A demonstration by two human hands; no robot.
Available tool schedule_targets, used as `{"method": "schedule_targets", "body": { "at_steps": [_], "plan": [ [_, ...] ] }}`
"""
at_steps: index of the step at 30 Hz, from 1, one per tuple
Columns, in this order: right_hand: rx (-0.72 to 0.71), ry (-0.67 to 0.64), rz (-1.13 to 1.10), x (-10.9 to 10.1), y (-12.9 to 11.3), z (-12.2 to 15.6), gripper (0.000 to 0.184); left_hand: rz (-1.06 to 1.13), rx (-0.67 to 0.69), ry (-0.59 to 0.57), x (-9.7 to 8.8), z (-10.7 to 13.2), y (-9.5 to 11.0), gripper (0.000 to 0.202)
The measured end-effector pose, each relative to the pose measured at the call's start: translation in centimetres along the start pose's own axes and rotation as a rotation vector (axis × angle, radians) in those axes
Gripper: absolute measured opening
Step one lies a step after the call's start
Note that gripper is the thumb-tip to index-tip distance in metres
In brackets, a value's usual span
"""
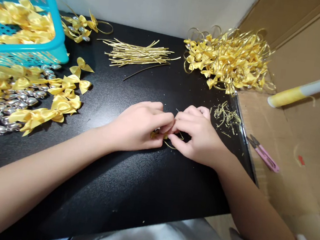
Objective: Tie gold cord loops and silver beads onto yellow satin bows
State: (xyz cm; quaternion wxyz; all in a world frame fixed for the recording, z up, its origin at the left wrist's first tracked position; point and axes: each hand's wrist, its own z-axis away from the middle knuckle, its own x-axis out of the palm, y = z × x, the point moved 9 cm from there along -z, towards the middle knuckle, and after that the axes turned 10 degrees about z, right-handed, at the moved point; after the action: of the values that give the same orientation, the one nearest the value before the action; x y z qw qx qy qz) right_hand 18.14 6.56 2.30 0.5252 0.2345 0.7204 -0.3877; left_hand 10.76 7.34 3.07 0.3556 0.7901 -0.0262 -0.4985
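Observation:
Both hands meet over the middle of the black table. My left hand [148, 124] is closed around a yellow ribbon bow [155, 134], of which only a small part shows between the fingers. My right hand [195, 133] touches the left at the fingertips and pinches a thin gold wire tie [171, 146] that curves out below the fingers. How the tie and the bow join is hidden by the fingers.
Left are a turquoise basket [59, 47] of yellow bows, loose bows [63, 103] and silver beads [20, 100]. Gold ties [140, 54] and a pile of finished bows [230, 60] lie behind. Clippings [226, 118] and pink snips [267, 157] are right, near a roll [307, 90].

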Motion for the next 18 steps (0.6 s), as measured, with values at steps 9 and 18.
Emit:
{"method": "schedule_targets", "body": {
  "at_steps": [9,18],
  "plan": [
    [-0.013,-0.003,-0.003,-0.19,-0.18,-0.10,0.015,-0.050,0.009,-0.007,0.21,-0.04,0.08,0.016],
    [-0.029,-0.082,-0.106,-0.11,-0.01,-0.02,0.016,-0.044,0.035,0.019,-0.11,-0.03,0.41,0.019]
  ]
}}
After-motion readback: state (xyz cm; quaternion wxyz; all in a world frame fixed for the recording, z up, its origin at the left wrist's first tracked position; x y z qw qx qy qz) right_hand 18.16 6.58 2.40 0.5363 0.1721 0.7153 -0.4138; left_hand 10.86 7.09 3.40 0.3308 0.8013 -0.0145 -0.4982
